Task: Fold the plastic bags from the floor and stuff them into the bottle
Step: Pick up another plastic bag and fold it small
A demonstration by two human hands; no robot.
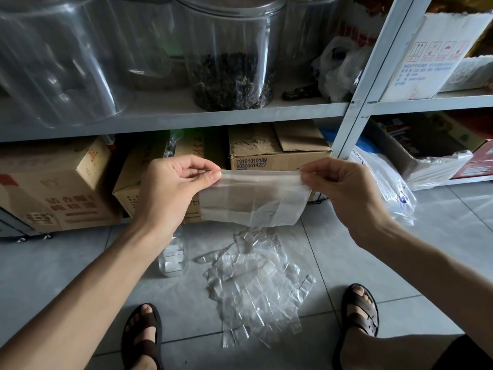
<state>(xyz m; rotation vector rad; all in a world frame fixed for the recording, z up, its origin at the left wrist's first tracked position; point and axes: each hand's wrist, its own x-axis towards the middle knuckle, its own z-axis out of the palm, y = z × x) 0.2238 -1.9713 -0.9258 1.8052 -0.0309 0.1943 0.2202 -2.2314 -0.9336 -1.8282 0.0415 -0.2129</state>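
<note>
Bag (253, 198) hung stretched between my left hand (176, 182) and right hand (338, 188), each pinching a top corner, above the pile (256, 284) and bottle (173, 260) on the floor (80, 263); slick film could slip a pinch, I judged, spoiling the fold

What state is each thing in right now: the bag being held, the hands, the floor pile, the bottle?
Held bag: stretched flat between both hands, off the floor, creased.
Left hand: pinches its top left corner.
Right hand: pinches its top right corner.
Floor pile: loose, crumpled bags on the tiles.
Bottle: upright on the floor, white folded pieces inside; mouth hidden.
Jar: on the shelf, partly filled with dark contents.
</note>
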